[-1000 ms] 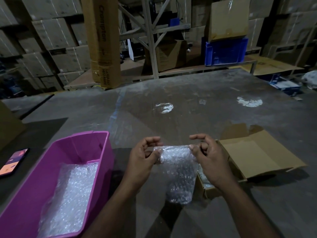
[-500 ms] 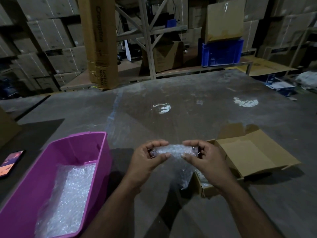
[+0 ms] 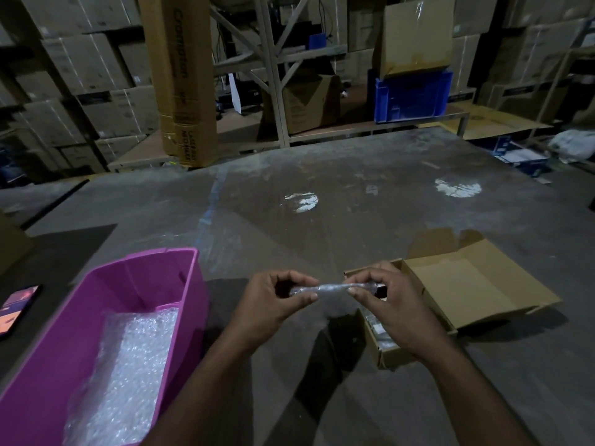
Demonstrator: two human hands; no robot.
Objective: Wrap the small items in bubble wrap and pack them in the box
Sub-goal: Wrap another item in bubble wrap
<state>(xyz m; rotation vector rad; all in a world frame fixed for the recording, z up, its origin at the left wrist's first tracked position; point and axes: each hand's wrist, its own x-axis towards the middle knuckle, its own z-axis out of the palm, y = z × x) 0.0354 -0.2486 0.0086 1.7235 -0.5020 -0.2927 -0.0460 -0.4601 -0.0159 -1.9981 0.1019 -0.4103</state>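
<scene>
A: Bubble wrap roll (image 3: 331,288) first — in the head view, where is it sitting?

B: It is hanging in the air between the two hands, over the table (image 3: 322,220) and just beside the near-left corner of the cardboard box (image 3: 467,284). The left hand (image 3: 273,304) is pinching its left end between thumb and curled fingers; the right hand (image 3: 386,310) is pinching the right end the same way.

A: Is the wrap looking finished?

B: I am judging it nearly done: it is reading as a tight, thin tube. The item inside is hidden, so I cannot tell what it is.

A: And the packing?

B: The box is lying open, with something pale showing at its near end, too dim to name. This roll is not yet in it. More bubble wrap (image 3: 128,365) is waiting in the pink tub (image 3: 145,275), so further rounds are probably left.
</scene>
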